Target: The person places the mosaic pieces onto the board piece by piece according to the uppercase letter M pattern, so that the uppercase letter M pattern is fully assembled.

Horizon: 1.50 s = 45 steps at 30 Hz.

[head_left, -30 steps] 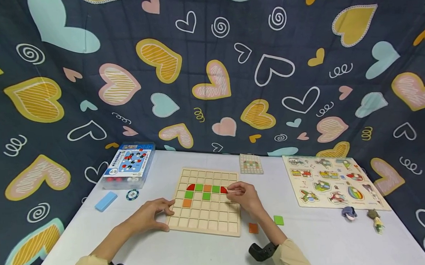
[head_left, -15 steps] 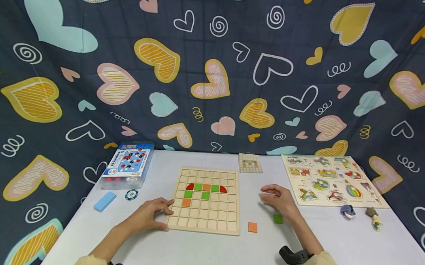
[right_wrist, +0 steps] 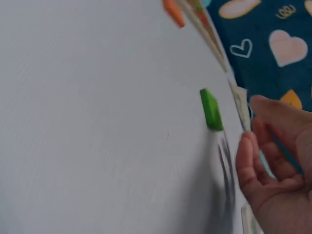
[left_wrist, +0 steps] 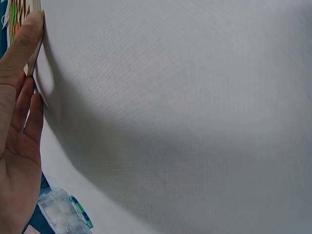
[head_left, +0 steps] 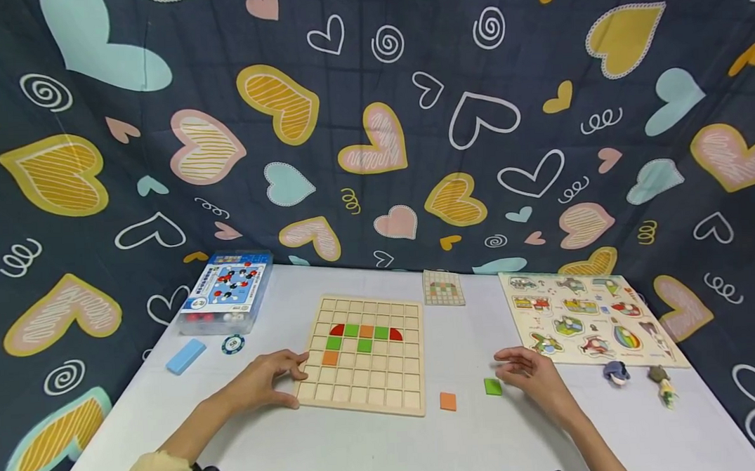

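Observation:
A wooden grid board [head_left: 371, 390] lies mid-table, with several green, orange and red tiles seated in its upper cells. Two red rounded tiles, the right one [head_left: 396, 334] among them, end the top coloured row. My left hand [head_left: 264, 381] rests against the board's left edge, thumb near the front corner; the left wrist view shows its thumb on the rim and fairly straight fingers. Just right of a loose green square tile [head_left: 493, 386], my right hand [head_left: 538, 383] hovers with relaxed fingers and holds nothing. An orange square tile [head_left: 447, 401] lies between the board and the green one.
Behind the board is a small pattern card [head_left: 444, 288]. A picture puzzle board [head_left: 583, 318] and two small figures, one blue-grey [head_left: 616, 373], are on the right. At left sit a clear-sided box [head_left: 228, 291], a blue block [head_left: 186, 356] and a round chip [head_left: 233, 344].
My right hand let go of the red rounded tile in the board's top coloured row. It then moved right and towards me, to beside the green tile. My left hand stayed at the board.

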Tool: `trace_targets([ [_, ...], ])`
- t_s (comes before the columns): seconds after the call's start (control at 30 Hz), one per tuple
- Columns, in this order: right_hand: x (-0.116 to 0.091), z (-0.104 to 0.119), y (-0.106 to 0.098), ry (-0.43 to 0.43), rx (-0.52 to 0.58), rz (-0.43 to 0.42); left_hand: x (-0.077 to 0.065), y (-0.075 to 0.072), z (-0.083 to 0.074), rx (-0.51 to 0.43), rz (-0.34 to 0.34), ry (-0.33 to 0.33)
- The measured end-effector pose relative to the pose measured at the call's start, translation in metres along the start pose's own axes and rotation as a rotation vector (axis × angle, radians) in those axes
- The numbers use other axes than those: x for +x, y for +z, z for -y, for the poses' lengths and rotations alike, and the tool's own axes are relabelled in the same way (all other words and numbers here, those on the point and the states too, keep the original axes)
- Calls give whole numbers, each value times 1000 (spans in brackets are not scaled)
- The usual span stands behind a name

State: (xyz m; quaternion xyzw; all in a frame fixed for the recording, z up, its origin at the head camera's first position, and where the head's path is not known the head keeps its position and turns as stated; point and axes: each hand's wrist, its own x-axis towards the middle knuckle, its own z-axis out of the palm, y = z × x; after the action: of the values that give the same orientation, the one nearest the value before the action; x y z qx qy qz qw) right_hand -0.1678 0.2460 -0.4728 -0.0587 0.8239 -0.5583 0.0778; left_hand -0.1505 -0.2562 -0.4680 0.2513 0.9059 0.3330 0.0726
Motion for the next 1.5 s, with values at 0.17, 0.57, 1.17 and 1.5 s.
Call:
trace_targets([
  [0.17,-8,-6,-5,-64,-34,153,0,0,0,6,5,-4],
  [0.57,-13,-16,4,-134,-15,11,2,2,2,20,15,-6],
  [1.17,7,7,50,101,205,-145,2,0,1,13,17,-8],
  [1.5,26,25,88,53,225,-152,1,0,1,9,11,-10],
])
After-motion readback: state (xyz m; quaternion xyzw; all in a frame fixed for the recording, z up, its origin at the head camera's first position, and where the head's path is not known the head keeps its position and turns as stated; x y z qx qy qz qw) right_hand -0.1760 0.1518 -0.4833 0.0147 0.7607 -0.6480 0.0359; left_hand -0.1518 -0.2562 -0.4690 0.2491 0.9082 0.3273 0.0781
